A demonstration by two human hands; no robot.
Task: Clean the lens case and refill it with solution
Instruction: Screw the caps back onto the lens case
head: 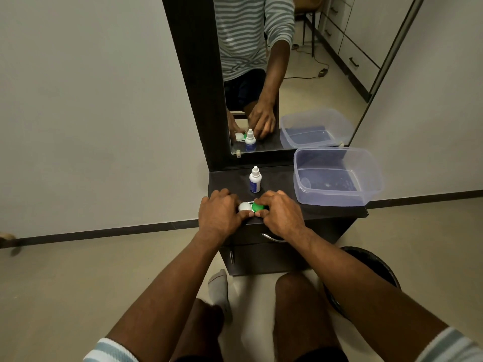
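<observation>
Both hands on the lens case [251,207] at the front edge of the dark dresser top [285,178]. Left hand [219,214] grips the white cap [245,206], fingers curled over it, thumb at its near side. Right hand [281,211] grips the green cap [259,207], fingers curled over the top, thumb below. The two thumbs nearly meet in front of the case. Caps sit side by side, white at 9 o'clock of green.

Solution bottle [255,179] stands upright at 12 o'clock from the case, just beyond the hands, white with a blue label, cap on. Clear plastic tub [337,176] at 2 o'clock from the case, on the right end of the top, overhanging the edge a little; contents unclear. Mirror [287,74] behind at 12 o'clock reflects bottle, tub and hands. Drawer handle [271,237] below the right wrist. Dark bin [371,267] on the floor at 4 o'clock.
</observation>
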